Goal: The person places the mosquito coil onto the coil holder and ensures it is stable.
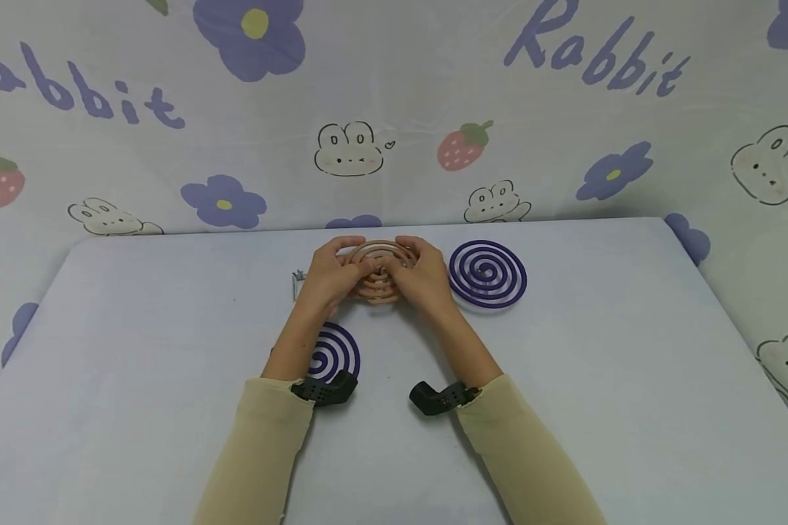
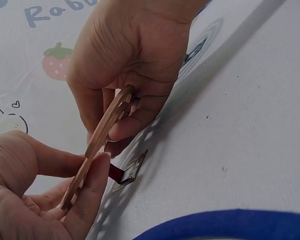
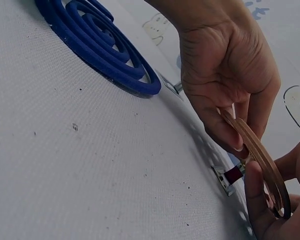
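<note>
Both hands hold a brown mosquito coil [image 1: 381,243] at the back of the table. My left hand [image 1: 331,278] grips its left side; my right hand [image 1: 427,281] pinches the right side, thumbs near the centre. Seen edge-on in the left wrist view, the coil is tilted. Under it is a small metal stand [image 2: 131,172] with a dark red piece; whether it touches the tabletop I cannot tell. The right wrist view shows this stand [image 3: 223,180] close beside the fingers. The coil's middle is partly hidden by the thumbs.
A purple-blue coil [image 1: 488,297] lies to the right of the hands. Another blue coil [image 1: 346,350] is partly covered by the left forearm. One more metal stand [image 1: 296,286] shows left of the left hand. A patterned cloth [image 1: 407,197] hangs behind the white table [image 1: 630,328].
</note>
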The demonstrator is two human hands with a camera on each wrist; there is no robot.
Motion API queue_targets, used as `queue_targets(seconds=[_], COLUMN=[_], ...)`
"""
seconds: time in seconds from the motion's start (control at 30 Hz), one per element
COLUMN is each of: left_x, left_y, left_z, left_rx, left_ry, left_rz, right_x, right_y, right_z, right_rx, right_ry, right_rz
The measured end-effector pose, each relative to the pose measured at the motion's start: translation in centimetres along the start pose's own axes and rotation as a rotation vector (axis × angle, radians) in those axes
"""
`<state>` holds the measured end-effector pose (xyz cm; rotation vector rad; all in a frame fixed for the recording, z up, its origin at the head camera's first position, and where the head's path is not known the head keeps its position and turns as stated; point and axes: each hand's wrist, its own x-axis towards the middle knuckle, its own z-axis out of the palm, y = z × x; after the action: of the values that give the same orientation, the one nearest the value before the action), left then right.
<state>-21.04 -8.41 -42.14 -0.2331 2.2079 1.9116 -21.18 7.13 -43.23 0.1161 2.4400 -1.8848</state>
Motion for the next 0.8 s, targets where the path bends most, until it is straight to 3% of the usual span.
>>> queue_targets(seconds=[0.3,0.8], left_x=[0.12,-0.13], left_y=[-0.13,0.32], left_z=[-0.03,-0.09], left_rx=[-0.003,0.005], left_ry=[0.002,0.004], left_rz=[0.022,-0.002], right_x=[-0.04,-0.09], right_y=[-0.25,-0.39], right_z=[0.01,0.06], right_rx=[-0.007,-0.035], right_ry=[0.002,0.012], right_rz=[0.008,-0.01])
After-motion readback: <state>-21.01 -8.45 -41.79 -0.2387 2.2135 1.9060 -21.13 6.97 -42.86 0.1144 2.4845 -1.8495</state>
